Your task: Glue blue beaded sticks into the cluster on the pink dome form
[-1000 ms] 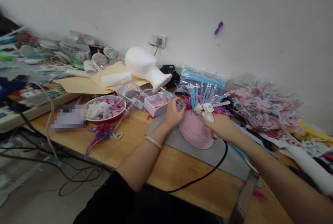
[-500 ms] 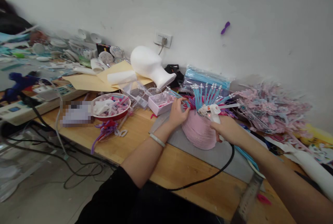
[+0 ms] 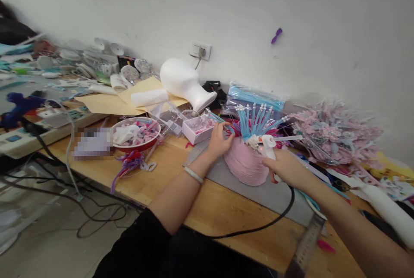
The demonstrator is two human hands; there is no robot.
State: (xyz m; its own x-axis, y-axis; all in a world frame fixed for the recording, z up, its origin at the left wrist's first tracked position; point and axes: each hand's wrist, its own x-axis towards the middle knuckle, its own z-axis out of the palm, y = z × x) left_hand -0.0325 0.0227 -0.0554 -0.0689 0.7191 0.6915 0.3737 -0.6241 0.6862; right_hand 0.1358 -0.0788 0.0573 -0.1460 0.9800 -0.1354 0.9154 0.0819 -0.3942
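A pink ribbed, rounded piece (image 3: 246, 163) lies on a grey mat (image 3: 213, 169). Blue stems with white bead tips (image 3: 255, 120) fan out from its far edge, with magenta and purple strips behind. At the left side of this fan, my left hand (image 3: 220, 140) is closed with thumb and fingertips at the stems; its exact hold is partly hidden. My right hand (image 3: 284, 168) grips a white glue gun (image 3: 268, 151), whose black cord runs down toward me. The gun's nozzle points left, at the base of the stems, and a clear stick juts from its back.
Close by are a pink box (image 3: 197, 131), a bowl of small parts (image 3: 136, 146) and a white foam head (image 3: 184, 82). Pink flower sprays (image 3: 336, 133) are heaped at right. A metal ruler (image 3: 305, 243) crosses the table's front edge. A power strip (image 3: 51, 127) lies left.
The view has shifted slightly. My right hand and the glue gun have moved a little right and down relative to the pink piece. My left hand stays at the fan's left side.
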